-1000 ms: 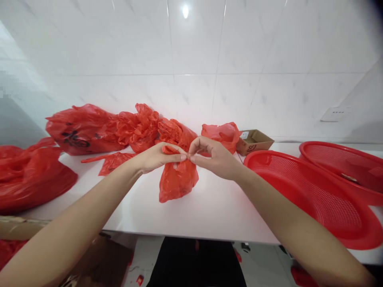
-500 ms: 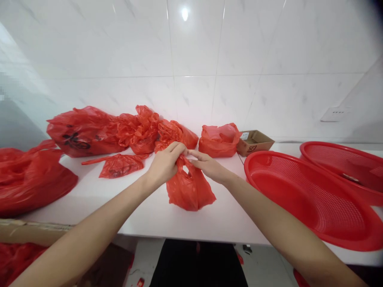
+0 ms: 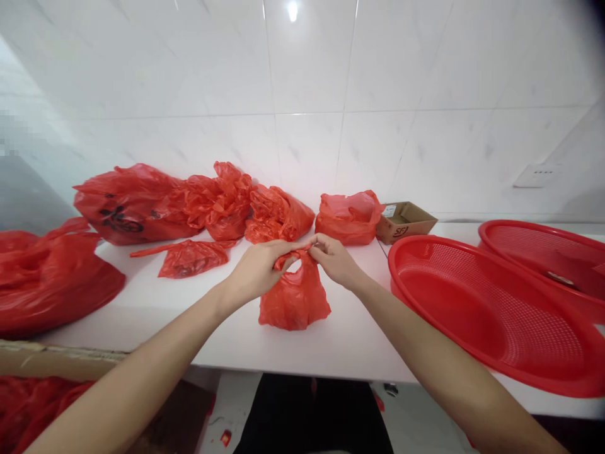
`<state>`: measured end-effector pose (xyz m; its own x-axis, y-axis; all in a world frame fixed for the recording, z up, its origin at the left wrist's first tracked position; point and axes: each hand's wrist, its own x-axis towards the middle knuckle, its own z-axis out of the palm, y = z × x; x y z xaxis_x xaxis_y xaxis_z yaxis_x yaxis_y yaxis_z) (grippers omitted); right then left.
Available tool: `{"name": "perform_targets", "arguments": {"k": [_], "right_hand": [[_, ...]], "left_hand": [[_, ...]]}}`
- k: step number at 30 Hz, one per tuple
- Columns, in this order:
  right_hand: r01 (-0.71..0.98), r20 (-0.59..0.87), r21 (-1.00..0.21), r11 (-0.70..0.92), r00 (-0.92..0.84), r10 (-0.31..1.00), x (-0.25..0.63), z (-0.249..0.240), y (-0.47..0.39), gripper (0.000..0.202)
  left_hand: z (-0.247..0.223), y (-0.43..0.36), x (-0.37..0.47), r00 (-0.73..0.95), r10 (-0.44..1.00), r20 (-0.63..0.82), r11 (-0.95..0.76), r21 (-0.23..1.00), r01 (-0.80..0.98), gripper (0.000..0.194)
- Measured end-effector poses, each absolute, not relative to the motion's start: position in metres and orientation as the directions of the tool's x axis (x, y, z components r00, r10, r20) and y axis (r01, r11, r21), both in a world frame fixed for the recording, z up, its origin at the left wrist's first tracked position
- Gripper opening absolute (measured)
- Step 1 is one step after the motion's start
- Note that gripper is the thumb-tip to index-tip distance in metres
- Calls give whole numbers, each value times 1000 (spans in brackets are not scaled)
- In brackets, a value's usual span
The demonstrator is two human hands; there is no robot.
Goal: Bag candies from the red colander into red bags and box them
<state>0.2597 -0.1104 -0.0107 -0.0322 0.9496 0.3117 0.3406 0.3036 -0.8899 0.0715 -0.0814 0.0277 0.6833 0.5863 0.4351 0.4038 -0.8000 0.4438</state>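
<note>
While both hands pinch a red bag, the carton reads "SF".

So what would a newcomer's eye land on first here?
Probably the two big red baskets, the nearer one filling the table's right side and the other just behind it. Next, the glossy red bags lined against the white tiled wall, left of centre. Then, in the middle, the small red bag held at its top by both hands.

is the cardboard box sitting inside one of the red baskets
No, the cardboard box sits on the white table, right beside an open red bag.
</note>
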Motion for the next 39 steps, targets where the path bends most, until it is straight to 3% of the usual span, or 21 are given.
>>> {"name": "perform_targets", "arguments": {"k": [3,5,9,13,17,22,31,39], "right_hand": [[744,427,-635,209,112,897,273,-27,-103,15],[848,378,-529,41,192,906,287,-43,-97,17],[813,239,-562,-151,335,911,318,-81,-84,11],[724,149,-654,-217,405,902,321,-108,-73,15],[677,135,-705,-212,421,897,285,-123,-72,27],[707,103,-682,-189,348,932,246,-141,-84,24],[807,14,-452,-380,433,901,316,-154,-64,33],[870,51,-301,-391,424,904,314,-168,-57,37]], "left_hand": [[15,-66,63,615,735,287,-618,657,432,31],[0,-53,56,519,829,209,-449,802,394,40],[-44,-31,45,380,913,145,-284,895,343,54],[-94,-24,51,178,960,217,-265,910,320,55],[-125,-28,73,-4,950,312,-290,887,358,47],[-135,-39,90,-8,945,327,-286,839,463,42],[-138,-21,79,125,977,174,-205,586,784,39],[-159,-10,97,161,974,160,-204,305,930,38]]}}
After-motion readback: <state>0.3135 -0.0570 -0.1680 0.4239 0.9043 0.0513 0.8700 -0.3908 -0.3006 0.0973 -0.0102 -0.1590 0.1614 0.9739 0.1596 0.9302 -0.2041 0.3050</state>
